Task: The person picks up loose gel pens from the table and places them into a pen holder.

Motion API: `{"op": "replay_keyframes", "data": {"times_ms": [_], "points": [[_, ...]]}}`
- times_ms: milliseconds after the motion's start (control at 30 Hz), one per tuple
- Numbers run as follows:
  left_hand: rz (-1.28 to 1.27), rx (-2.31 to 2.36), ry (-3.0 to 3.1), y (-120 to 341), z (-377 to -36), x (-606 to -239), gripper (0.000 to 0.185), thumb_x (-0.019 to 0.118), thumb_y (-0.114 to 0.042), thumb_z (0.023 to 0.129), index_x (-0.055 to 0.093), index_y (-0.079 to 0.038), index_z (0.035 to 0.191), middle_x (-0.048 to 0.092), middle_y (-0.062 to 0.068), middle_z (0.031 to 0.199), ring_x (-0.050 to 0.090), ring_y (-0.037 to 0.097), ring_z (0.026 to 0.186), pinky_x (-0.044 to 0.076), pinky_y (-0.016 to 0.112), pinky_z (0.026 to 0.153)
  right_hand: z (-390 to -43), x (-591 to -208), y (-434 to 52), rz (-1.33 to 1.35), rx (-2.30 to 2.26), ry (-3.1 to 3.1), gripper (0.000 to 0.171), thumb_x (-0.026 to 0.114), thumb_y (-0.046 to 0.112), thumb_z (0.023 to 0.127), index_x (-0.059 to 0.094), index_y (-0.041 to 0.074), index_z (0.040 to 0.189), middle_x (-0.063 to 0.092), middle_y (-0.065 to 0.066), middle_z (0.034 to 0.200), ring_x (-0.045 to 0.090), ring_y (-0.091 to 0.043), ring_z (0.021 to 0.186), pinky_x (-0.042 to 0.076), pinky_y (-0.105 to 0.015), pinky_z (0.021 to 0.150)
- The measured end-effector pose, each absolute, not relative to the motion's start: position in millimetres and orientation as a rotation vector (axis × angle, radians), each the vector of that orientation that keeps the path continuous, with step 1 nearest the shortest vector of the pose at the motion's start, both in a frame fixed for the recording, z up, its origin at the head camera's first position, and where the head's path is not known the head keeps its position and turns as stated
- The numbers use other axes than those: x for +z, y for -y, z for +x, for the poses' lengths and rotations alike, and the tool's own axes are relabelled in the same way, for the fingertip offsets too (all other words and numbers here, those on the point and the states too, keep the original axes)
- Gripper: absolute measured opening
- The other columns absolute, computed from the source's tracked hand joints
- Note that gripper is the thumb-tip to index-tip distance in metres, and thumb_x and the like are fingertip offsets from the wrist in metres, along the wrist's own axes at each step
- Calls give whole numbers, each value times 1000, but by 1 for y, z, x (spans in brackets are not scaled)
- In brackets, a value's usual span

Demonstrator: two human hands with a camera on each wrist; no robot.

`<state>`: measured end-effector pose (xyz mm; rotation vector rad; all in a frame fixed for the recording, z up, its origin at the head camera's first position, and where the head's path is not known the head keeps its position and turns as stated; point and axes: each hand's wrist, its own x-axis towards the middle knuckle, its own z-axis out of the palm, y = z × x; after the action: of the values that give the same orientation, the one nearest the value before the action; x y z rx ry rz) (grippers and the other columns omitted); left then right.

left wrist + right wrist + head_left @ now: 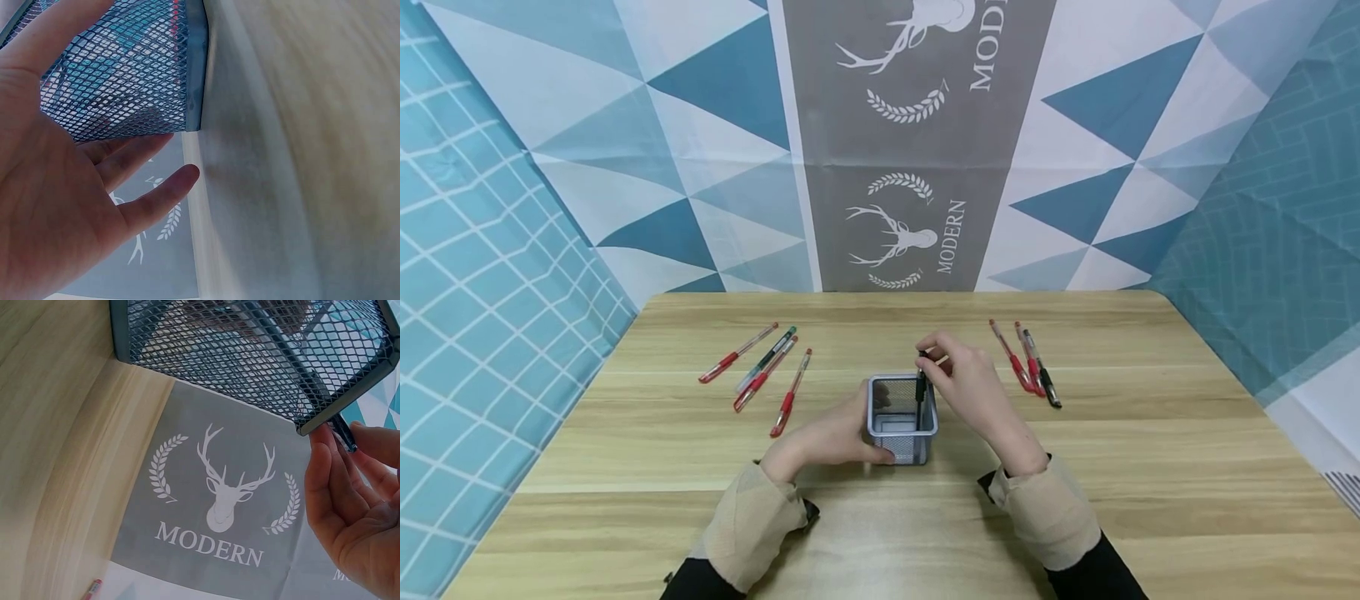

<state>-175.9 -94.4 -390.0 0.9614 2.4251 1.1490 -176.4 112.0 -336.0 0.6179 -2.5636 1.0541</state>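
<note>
A square metal-mesh pen holder (910, 451) stands upright on the wooden table in front of the person. From its left side the left hand (838, 435) holds it, thumb at the near face and fingers round the back. The left wrist view shows the palm beside the mesh (119, 81), with the lower fingers spread off it. Over the holder's right rim, the right hand (967, 382) pinches a black pen (921, 393) near its upper end. Most of that pen is inside the holder; through the mesh in the right wrist view it slants down, its upper end (345, 437) between the fingertips.
Several pens lie left of the holder: red ones such as this red pen (790, 395), and a green-ended pen (767, 359). To the right are two red pens (1013, 360) and a black pen (1042, 371). Patterned cloth (895, 142) hangs behind the wooden table (1150, 433).
</note>
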Motion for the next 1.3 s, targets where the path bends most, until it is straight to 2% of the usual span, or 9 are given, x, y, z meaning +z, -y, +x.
{"op": "replay_keyframes", "data": {"times_ms": [667,1033,1300], "points": [[979,1157,-2430,94,-176,-390,96,80,-17,66,16,-3,136,46,14,127,45,24,119,33,40,104,-178,-339,-111,625,1034,2545,10,61,15,86,63,10,96,64,1,72,54,-5,58,45,-19,51],[961,1159,-2420,94,-177,-391,96,79,-15,66,15,-6,137,45,11,128,44,21,120,33,38,104,-181,-339,-114,622,1002,2498,11,58,11,88,66,8,93,66,0,76,53,-6,60,45,-20,52],[987,1172,-2426,94,-177,-392,97,80,-18,65,15,-2,136,46,16,127,44,25,119,33,42,104,-182,-340,-114,586,1001,2526,12,59,12,87,65,7,96,66,-2,76,56,-8,62,46,-20,54]]}}
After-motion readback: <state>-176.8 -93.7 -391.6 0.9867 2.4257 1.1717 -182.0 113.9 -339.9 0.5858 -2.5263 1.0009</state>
